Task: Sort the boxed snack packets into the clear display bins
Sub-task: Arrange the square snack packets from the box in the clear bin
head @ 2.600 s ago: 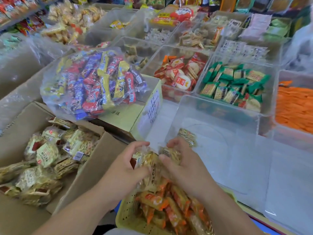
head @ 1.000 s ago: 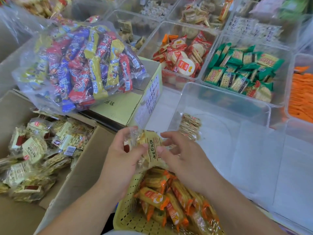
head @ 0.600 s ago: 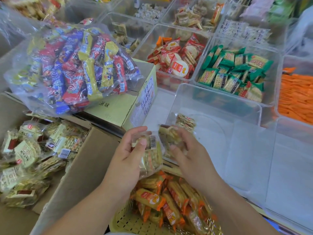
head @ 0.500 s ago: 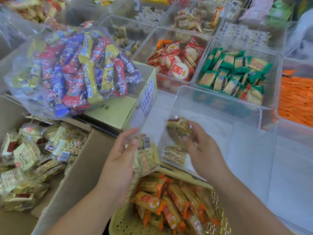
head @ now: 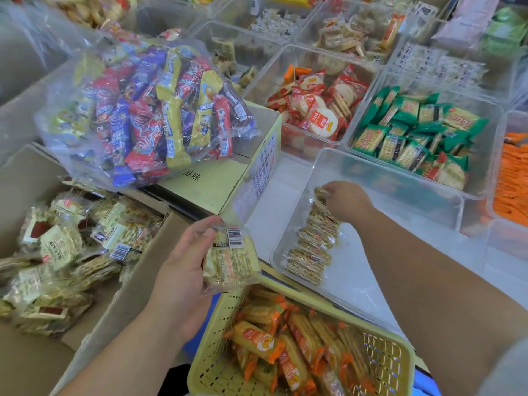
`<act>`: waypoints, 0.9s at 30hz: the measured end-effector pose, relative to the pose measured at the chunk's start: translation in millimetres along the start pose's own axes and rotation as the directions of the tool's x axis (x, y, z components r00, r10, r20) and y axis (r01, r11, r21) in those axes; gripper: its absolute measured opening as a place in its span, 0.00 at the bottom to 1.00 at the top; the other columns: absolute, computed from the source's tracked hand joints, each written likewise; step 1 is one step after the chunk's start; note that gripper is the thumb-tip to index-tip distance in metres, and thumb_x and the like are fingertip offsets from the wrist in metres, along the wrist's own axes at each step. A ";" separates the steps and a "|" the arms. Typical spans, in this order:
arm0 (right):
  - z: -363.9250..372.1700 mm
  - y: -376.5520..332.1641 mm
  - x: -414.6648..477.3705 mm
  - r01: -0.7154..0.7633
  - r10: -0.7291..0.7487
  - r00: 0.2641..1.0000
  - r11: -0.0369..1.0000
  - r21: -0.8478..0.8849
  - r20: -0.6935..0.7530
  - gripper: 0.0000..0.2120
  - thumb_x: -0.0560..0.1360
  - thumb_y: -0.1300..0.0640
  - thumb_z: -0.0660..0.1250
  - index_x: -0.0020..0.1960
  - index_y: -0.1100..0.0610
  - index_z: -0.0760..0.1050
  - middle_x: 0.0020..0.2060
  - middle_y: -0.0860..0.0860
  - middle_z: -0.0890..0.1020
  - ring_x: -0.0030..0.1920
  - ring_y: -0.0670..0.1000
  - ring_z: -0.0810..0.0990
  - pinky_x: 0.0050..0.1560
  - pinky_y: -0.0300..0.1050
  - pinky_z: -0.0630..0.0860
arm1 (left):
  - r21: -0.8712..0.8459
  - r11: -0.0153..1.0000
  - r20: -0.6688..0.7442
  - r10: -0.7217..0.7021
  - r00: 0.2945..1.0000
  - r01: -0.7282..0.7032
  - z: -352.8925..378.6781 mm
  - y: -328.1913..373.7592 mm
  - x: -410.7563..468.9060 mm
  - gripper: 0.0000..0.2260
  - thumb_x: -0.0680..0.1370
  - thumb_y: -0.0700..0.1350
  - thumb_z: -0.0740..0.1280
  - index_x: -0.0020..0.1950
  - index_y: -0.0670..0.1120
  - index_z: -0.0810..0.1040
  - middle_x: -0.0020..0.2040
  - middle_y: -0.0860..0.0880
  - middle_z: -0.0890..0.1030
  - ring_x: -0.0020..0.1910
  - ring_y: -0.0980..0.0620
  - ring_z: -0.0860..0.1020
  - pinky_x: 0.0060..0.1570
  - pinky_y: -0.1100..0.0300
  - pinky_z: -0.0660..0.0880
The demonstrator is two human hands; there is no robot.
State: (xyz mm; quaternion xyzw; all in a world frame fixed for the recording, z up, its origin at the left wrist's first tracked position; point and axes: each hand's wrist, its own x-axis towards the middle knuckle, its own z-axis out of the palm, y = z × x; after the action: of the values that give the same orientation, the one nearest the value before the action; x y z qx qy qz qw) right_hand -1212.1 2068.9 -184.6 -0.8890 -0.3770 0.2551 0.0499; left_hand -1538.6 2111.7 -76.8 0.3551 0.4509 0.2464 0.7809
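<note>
- Readable text is thin here. The yellow-green carton [head: 217, 181] has two printed characters on top, the second looking like 味. The white label on its side is too blurry to read.
- Your left hand [head: 183, 270] is wrapped around a barcode packet [head: 231, 258] of pale crackers, sticker side up. You're holding it above the gap between the cardboard box [head: 137, 281] and the yellow basket [head: 394, 364].
- Your right hand [head: 345, 201] is down inside the clear bin [head: 400, 176]. Its fingertips pinch the end packet [head: 321, 194] at the far end of a row of packets [head: 314, 244] along the bin's left wall.
- The cardboard box holds a heap of boxed packets [head: 65, 247], some showing barcodes.
- The basket is full of orange packets [head: 257, 341]; their logo isn't legible.
- A clear bag of mixed bars [head: 148, 115] in red, blue and yellow sits on the carton.
- The bins behind hold red-and-white packs [head: 317, 110], green packs [head: 414, 135] and orange sticks [head: 514, 178].
</note>
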 end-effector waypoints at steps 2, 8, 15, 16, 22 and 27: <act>8.2 2.3 4.8 0.001 0.001 0.998 0.999 -0.039 0.059 0.25 0.77 0.63 0.58 0.73 0.51 0.71 0.69 0.53 0.76 0.66 0.59 0.75 0.59 0.51 0.76 | -0.024 1.000 0.002 0.007 1.000 -0.007 -0.3 3.5 0.1 0.14 0.75 0.50 0.68 0.59 0.51 0.84 0.52 0.43 0.85 0.45 0.43 0.86 0.35 0.46 0.82; 24.8 6.5 11.6 0.031 -0.019 0.987 0.997 -0.074 0.161 0.21 0.83 0.58 0.52 0.74 0.54 0.68 0.72 0.56 0.73 0.69 0.60 0.72 0.67 0.52 0.70 | -0.082 0.996 -0.054 0.015 0.998 -0.019 -3.6 7.1 -2.6 0.14 0.75 0.49 0.68 0.59 0.51 0.85 0.53 0.42 0.85 0.47 0.42 0.87 0.35 0.45 0.82; 10.7 1.6 -22.1 -0.028 0.024 0.999 0.995 0.091 0.040 0.23 0.84 0.46 0.53 0.78 0.50 0.64 0.76 0.55 0.69 0.76 0.60 0.64 0.73 0.59 0.64 | -0.137 0.991 -0.052 -0.007 0.999 0.000 -1.1 11.0 -3.1 0.16 0.85 0.45 0.56 0.60 0.49 0.83 0.62 0.38 0.82 0.56 0.35 0.84 0.46 0.30 0.79; 6.4 -6.5 -36.0 0.003 0.003 0.999 0.989 0.147 -0.042 0.23 0.84 0.45 0.55 0.76 0.51 0.68 0.73 0.55 0.72 0.73 0.59 0.69 0.71 0.57 0.67 | -0.086 0.996 -0.031 0.019 0.999 -0.021 0.1 11.2 -4.1 0.16 0.85 0.44 0.56 0.60 0.51 0.83 0.62 0.41 0.83 0.56 0.37 0.84 0.46 0.32 0.80; -11.9 -71.1 -166.8 0.003 -0.229 0.966 0.463 0.886 0.116 0.21 0.78 0.37 0.62 0.64 0.48 0.78 0.49 0.45 0.85 0.51 0.49 0.85 0.49 0.54 0.84 | 0.695 0.436 0.430 0.386 0.816 -0.572 7.8 3.7 -12.3 0.22 0.77 0.49 0.69 0.70 0.66 0.74 0.68 0.64 0.77 0.65 0.58 0.78 0.62 0.59 0.76; -3.3 -83.8 -210.6 -0.005 -0.317 0.945 0.214 0.977 0.075 0.16 0.79 0.46 0.68 0.67 0.43 0.75 0.52 0.56 0.82 0.48 0.50 0.84 0.48 0.54 0.83 | 0.622 0.183 0.661 0.398 0.636 -0.761 18.7 -12.9 -12.1 0.34 0.68 0.39 0.80 0.72 0.53 0.74 0.75 0.55 0.71 0.75 0.57 0.69 0.73 0.63 0.65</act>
State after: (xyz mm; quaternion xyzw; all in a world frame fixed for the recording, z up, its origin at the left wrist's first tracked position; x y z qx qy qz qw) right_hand -1387.9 1982.3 -70.6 -0.5804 -0.2286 0.5400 0.5650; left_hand -1527.0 2089.0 -74.0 0.8813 0.1857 0.1942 0.3888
